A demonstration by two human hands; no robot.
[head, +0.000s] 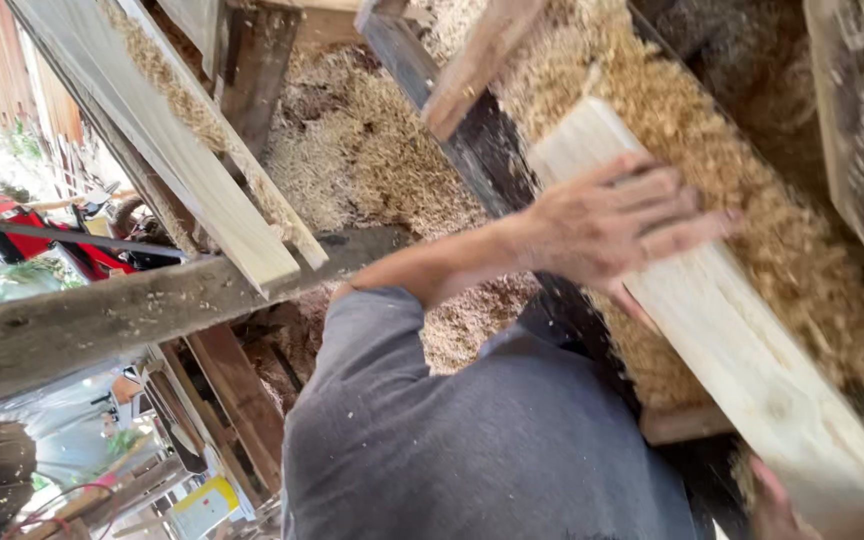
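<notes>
Plank (742, 350) pale, lies diagonal on sawdust-covered bench (802, 260) | left hand (617, 220) spread flat, pressing top | right hand (772, 500) at near end, grip unclear | keep palm flat, pressure even, fingers off edges | grey timbers (152, 300) left

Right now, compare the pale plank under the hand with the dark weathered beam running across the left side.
The pale planed wooden plank looks fresh, clean and light; the dark weathered wooden beam is grey, rough and stained. The plank slants down to the lower right over sawdust, with a spread hand pressed flat on it; nothing touches the beam. Both are long, straight timbers.
</notes>
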